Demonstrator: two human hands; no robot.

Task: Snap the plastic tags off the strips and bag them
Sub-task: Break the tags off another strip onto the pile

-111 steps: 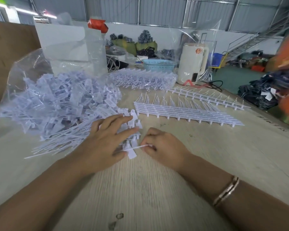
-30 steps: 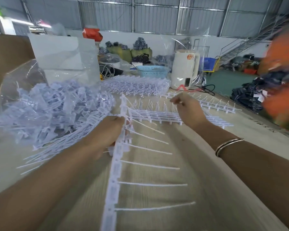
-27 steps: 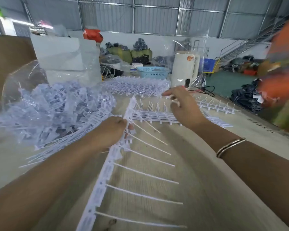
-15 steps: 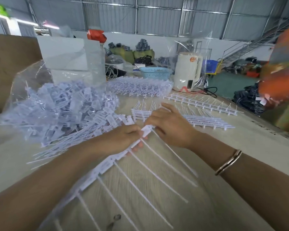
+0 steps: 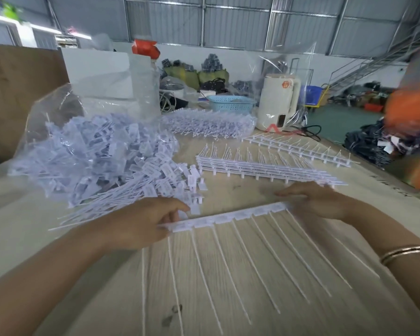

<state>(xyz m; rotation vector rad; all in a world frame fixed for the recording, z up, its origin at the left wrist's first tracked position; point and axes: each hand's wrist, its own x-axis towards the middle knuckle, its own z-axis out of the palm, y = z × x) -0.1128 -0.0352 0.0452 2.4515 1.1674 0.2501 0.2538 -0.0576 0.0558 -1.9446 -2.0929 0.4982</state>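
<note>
Far left: clear crinkly bag (image 5: 49,110) w/ heap of loose tags (image 5: 102,156), flat white rectangles w/ thin tails. Left hand (image 5: 141,224), fingers curled, pinches left end of the strip (image 5: 228,215). Half a sec ago the strip ran diagonal w/ both hands bunched at one end; now it lies level across the table (image 5: 228,287), tails combed toward the person – prob set up for snapping. Right hand (image 5: 318,202) grips the other end, fingers bent. Behind: stacked strips (image 5: 264,169), stiff, ladder-like.
</note>
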